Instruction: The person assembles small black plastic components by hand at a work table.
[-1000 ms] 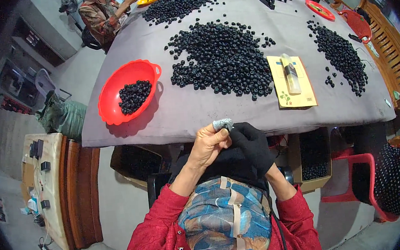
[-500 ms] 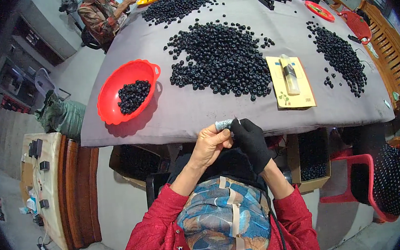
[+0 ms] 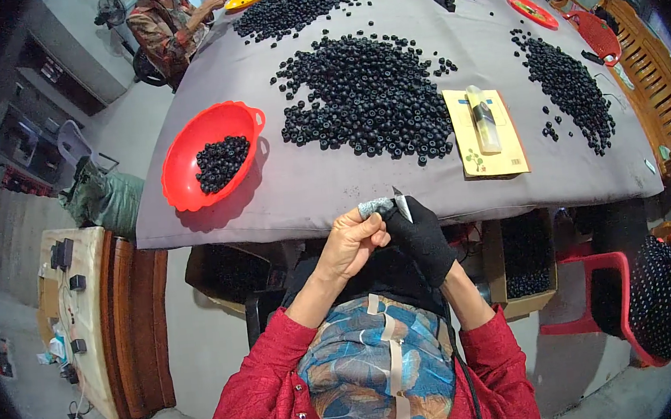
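Grey-clothed table (image 3: pixel 334 194) — black beads (image 3: pixel 366 99) heaped beside red bowl (image 3: pixel 207 153).

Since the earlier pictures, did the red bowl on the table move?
No. The red bowl sits at the same place near the left edge of the grey table, beside the big pile of dark beads, as before.

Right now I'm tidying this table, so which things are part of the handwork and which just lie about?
In use:
left hand
gloved right hand
small grey piece
thin blade
black bead pile
red bowl

Lying about:
yellow card
pale tube
red chair
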`<state>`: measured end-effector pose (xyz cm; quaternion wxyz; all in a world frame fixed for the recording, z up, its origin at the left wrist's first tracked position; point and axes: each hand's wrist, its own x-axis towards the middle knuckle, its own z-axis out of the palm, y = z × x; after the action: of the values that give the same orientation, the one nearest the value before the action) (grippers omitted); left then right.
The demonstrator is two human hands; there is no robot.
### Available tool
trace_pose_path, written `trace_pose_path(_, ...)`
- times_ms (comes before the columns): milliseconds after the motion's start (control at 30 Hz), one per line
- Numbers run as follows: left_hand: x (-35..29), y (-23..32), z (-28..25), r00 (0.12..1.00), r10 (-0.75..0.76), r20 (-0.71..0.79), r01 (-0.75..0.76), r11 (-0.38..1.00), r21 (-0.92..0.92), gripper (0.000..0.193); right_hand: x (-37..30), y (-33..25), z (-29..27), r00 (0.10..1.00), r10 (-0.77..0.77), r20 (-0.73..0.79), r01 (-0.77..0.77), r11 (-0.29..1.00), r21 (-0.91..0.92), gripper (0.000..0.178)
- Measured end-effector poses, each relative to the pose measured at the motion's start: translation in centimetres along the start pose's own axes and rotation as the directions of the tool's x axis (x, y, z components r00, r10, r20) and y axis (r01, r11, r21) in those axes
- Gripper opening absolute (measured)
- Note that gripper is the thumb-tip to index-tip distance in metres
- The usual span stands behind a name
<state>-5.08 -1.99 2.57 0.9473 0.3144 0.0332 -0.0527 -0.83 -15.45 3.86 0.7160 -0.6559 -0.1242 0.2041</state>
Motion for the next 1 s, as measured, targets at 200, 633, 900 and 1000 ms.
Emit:
trace_pose_path(200, 0.0, 0.2, 0.3, 1.0, 0.001, -0.03, 0.0, 1.0, 0.015, 0.006, 0.2, -0.2, 0.0, 1.0, 0.009, 0.026, -0.009, 1.0, 0.019, 0.021)
trace_pose_path(633, -0.5, 1.2, -0.7, 0.99, 0.038, -0.135, -0.008, 0.977, 0.214, 0.008, 0.6, 1.7, 0.1, 0.995, -0.004, -0.102, -0.01, 0.991, -0.136, 0.017)
trace_pose_path(900, -2.4, 11.3, -3.4, 0.812, 0.522, -0.262, -0.369, 0.807, 0.462, 0.012, 1.3, 3.2, -0.8, 0.998, -0.019, -0.062, 0.002, 0.965, -0.261, 0.019)
trace_pose_path(1000, -3.9, 13.4, -3.9, 0.809, 0.515, -0.283, -0.353, 0.811, 0.468, 0.01, 1.6, 4.4, -1.4, 0.987, -0.161, 0.002, 0.148, 0.899, -0.413, 0.014)
